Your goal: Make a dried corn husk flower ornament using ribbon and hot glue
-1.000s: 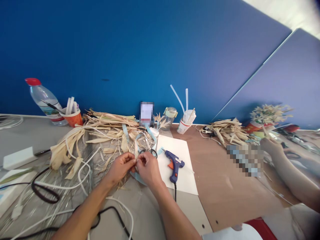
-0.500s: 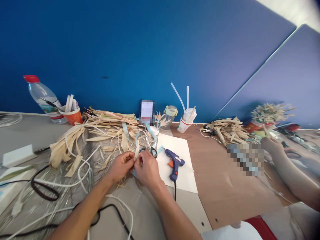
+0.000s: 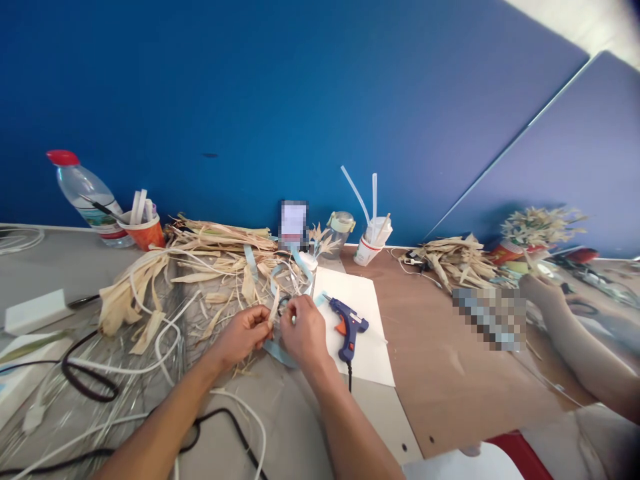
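My left hand (image 3: 247, 330) pinches a narrow strip of dried corn husk (image 3: 275, 302), which stands up from between thumb and fingers. Beside it, my right hand (image 3: 305, 331) is closed with its fingertips together. A tiny pale bit shows at those fingertips, too small to name. Scissors (image 3: 284, 302) lie just behind the right hand and are partly hidden by it. Under the hands a piece of light blue ribbon (image 3: 279, 353) shows. To the right, a blue glue gun (image 3: 349, 327) with an orange trigger rests on a white sheet (image 3: 373, 360).
Dried corn husks (image 3: 220, 240) are heaped at the back left, near an orange cup (image 3: 147, 235) and a bottle (image 3: 85, 193). White cables (image 3: 165, 360) loop at the left. A glass jar (image 3: 340, 233) and a white cup (image 3: 369, 252) stand behind. Another person's hand (image 3: 543, 293) is at the right.
My right hand has moved slightly right and up, away from my left hand, so a gap shows between them. The left hand keeps the husk strip.
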`<state>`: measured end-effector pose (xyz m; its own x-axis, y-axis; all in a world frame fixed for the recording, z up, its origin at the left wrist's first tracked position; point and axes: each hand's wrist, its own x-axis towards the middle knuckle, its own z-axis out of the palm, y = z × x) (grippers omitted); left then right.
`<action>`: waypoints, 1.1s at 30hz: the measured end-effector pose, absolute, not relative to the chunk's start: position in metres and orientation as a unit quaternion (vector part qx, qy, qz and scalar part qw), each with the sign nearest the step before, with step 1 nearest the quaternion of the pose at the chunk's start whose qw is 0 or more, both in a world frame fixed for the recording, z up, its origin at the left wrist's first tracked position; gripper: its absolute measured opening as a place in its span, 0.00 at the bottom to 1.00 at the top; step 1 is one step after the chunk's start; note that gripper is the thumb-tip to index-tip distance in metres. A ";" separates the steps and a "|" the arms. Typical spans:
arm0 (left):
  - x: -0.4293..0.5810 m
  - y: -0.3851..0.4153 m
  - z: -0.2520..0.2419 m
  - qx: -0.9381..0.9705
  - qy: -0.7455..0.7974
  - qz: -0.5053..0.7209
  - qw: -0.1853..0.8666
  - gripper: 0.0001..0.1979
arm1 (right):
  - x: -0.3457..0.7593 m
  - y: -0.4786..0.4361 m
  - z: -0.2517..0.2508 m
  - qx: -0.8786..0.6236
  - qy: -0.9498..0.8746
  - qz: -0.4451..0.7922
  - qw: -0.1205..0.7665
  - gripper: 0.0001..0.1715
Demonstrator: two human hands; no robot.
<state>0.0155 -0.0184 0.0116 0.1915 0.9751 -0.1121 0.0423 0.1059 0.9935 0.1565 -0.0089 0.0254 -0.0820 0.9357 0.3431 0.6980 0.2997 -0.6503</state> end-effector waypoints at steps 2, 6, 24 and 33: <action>0.016 -0.019 0.014 0.529 0.479 0.401 0.574 0.08 | 0.161 -0.005 0.027 -0.585 -0.688 0.172 0.394 0.07; 0.015 -0.021 0.015 0.521 0.469 0.392 0.597 0.10 | 0.172 0.003 0.031 -0.627 -0.608 0.194 0.448 0.06; 0.011 -0.016 0.004 0.473 0.432 0.472 0.605 0.13 | 0.154 -0.009 0.032 -0.473 -0.603 0.493 0.412 0.08; 0.012 -0.016 0.004 0.507 0.449 0.439 0.591 0.13 | 0.152 -0.009 0.034 -0.486 -0.549 0.530 0.426 0.04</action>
<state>0.0116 -0.0155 0.0041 0.2121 0.9735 -0.0851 -0.0636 0.1007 0.9929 0.1518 -0.0095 0.0336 -0.1646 0.9852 -0.0474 0.0813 -0.0344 -0.9961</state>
